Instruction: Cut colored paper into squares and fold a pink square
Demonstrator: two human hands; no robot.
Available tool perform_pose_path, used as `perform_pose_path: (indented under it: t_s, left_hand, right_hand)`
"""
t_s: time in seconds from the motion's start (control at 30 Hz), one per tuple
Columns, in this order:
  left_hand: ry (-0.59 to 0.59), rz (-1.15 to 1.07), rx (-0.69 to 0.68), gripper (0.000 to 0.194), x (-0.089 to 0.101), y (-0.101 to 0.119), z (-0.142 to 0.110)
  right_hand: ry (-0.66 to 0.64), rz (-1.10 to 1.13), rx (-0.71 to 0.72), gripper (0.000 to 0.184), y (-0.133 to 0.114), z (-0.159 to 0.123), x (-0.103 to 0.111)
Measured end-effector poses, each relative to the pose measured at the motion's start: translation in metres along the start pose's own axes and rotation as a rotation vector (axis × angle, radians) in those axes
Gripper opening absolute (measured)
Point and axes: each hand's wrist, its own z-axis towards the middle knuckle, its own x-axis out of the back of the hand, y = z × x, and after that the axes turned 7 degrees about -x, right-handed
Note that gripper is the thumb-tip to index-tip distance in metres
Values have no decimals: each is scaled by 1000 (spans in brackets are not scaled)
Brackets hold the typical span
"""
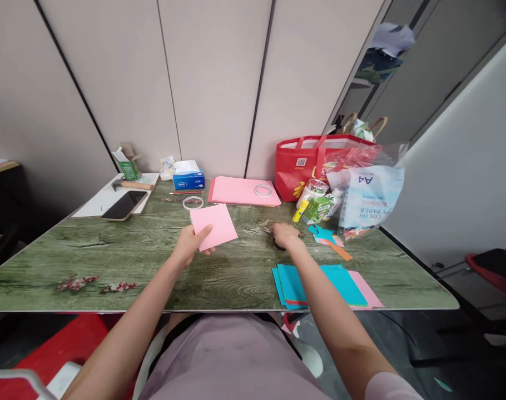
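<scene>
My left hand point(189, 244) holds a square of pink paper point(216, 226) above the table, thumb on top and fingers underneath. Down on the tabletop, my right hand point(285, 235) closes over a pair of scissors point(279, 246); a dark handle loop and a bit of blade show, while the palm covers the rest. Beneath my right forearm lies a stack of blue sheets point(340, 283), with pink paper point(367, 289) sticking out at its right side. Blue, pink and orange paper scraps point(338, 250) lie right of that hand.
Pink sheets point(236, 190) with a white ring point(263, 190) lie by the wall. A tissue box point(188, 180), hammer point(133, 185) and phone point(124, 205) are at left. A red bag point(288, 172), glue stick point(300, 211) and plastic paper pack point(372, 194) stand at right.
</scene>
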Motion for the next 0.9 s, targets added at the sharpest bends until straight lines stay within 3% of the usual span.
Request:
perform_pose_path:
  t_s: [0.2, 0.3, 0.37, 0.47, 0.53, 0.67, 0.77, 0.9]
  left_hand:
    - [-20, 79, -11, 29, -5, -5, 9]
    - [-9, 144, -52, 28, -4, -8, 19]
    - [61, 196, -107, 32, 5, -9, 30]
    - [309, 312, -239, 50, 27, -17, 50]
    - [521, 523, -368, 54, 41, -28, 63]
    - [495, 451, -280, 52, 49, -61, 77]
    - [457, 415, -234, 51, 39, -80, 76]
    - [359, 534, -269, 54, 24, -87, 70]
  right_hand:
    - [-62, 633, 249, 27, -40, -7, -12]
    - [-116, 825, 293, 30, -68, -7, -27]
    - [-114, 894, 285, 29, -81, 0, -35]
    - [-89, 935, 252, 26, -97, 18, -43]
    - [-76, 915, 232, 23, -106, 29, -47]
    - [-21, 795, 189, 17, -120, 36, -57]
    - [22, 699, 139, 29, -120, 29, -65]
    - [-46, 632, 119, 33, -112, 28, -71]
